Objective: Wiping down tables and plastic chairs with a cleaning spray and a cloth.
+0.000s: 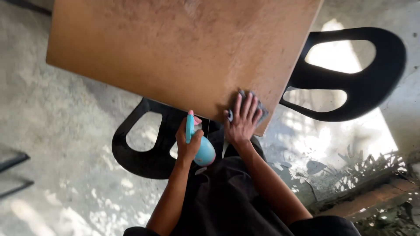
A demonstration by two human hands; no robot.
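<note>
Pressed flat under the spread right hand (242, 120), at the near corner of the brown table (175, 48): a dark grey cloth (259, 104), crumpled, edges peeking past the fingertips. Just off that table edge, left hand (188, 142) closed around a light-blue spray bottle (202, 150) with pink trigger.

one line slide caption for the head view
Right hand presses grey cloth on brown table; left hand holds blue spray bottle.
</note>
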